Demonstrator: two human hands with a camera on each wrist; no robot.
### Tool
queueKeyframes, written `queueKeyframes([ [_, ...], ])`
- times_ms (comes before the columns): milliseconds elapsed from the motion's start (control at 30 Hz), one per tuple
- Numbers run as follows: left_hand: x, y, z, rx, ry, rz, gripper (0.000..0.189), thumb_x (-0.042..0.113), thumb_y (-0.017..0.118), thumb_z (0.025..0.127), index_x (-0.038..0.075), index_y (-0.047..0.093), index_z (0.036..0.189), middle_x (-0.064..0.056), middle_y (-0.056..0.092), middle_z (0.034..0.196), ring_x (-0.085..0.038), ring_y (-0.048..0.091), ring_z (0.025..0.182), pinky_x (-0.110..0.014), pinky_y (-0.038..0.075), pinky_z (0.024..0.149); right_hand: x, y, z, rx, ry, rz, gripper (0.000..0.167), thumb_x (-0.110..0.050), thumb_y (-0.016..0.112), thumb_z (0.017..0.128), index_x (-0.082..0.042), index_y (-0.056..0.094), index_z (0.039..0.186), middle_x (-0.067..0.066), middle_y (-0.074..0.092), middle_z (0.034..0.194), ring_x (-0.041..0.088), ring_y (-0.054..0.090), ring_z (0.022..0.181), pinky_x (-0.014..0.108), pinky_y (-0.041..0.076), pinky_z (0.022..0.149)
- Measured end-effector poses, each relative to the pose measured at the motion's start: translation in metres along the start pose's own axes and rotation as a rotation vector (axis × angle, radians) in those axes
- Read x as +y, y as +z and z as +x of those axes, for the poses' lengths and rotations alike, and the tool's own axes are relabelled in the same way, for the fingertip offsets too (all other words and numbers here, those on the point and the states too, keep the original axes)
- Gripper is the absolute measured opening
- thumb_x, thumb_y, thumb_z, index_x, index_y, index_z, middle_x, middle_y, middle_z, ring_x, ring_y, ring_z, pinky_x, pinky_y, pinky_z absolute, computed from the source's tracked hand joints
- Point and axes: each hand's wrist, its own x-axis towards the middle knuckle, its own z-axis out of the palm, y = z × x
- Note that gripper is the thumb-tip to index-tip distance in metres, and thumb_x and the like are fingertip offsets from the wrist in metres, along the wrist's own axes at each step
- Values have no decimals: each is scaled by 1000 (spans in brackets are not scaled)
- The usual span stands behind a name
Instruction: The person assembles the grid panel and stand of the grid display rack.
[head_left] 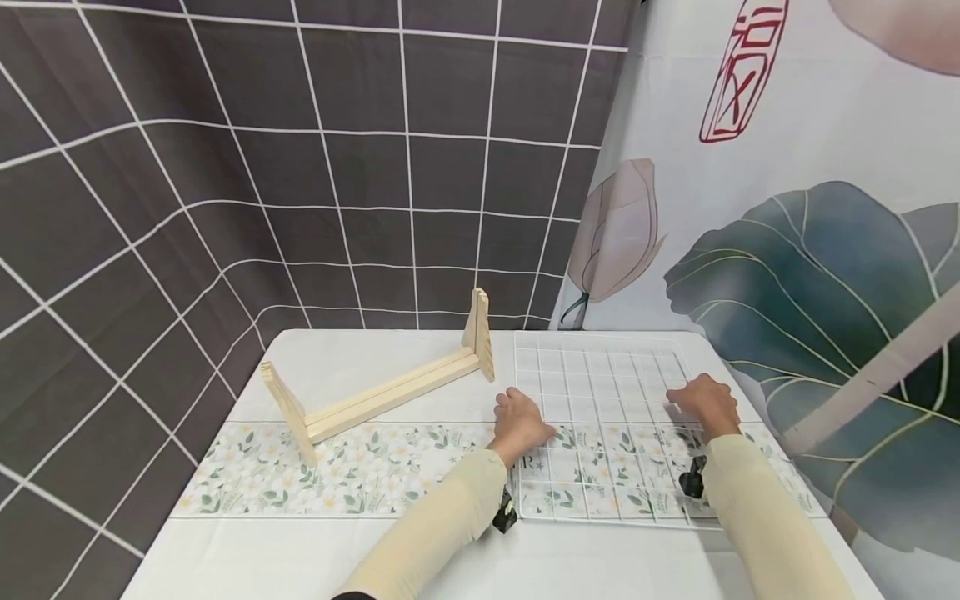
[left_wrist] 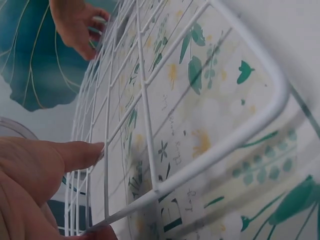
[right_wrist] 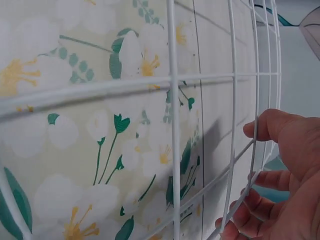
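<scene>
While the wire grid is held by both hands over the right half of the table, the step in hand is judged to be its lifting or placing. Its left edge is pinched by the left hand, thumb above and a fingertip below; its right edge is gripped by the right hand, with the thumb on one side and the fingers curled round the other. Shadows are cast clear of the wires in the wrist views — so the grid seems to be held slightly off the surface, though full contact cannot be ruled out.

For the next move, an even grip on both sides is called for, so that the frame is kept from tilting. On the left, the wooden stand is stood well apart from most of the grid, but its right upright is set near the far left corner. Little room is left at the table's far and right edges; more is offered along the front.
</scene>
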Motion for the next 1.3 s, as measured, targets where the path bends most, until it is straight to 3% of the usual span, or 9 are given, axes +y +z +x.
queueKeyframes([
  [267,1,-12,2,46,-2,17,80,21,90,71,-10,41,126,-24,46,113,-36,52,103,-50,54,80,-4,-4,-3,39,-55,-9,77,-39,62,96,20,37,139,43,50,127,52,57,105,61,54,84],
  [533,1,-20,8,21,-2,27,85,25,91,73,-8,40,133,-26,47,123,-40,55,111,-51,53,89,-12,-16,-7,66,-85,-44,86,-39,62,94,15,26,149,44,41,139,58,48,123,64,49,97],
  [867,1,-28,8,28,31,82,88,28,91,73,-8,40,134,-27,49,124,-43,61,105,-51,56,86,-13,-19,-6,101,-105,-15,85,-38,63,94,12,25,152,43,34,147,58,42,130,67,46,101],
  [1300,8,-37,14,99,39,87,101,28,92,72,-4,32,146,-27,49,131,-37,66,95,-47,57,82,-24,-30,-6,213,-145,91,87,-39,64,94,7,24,156,43,35,145,59,43,127,68,47,99],
])
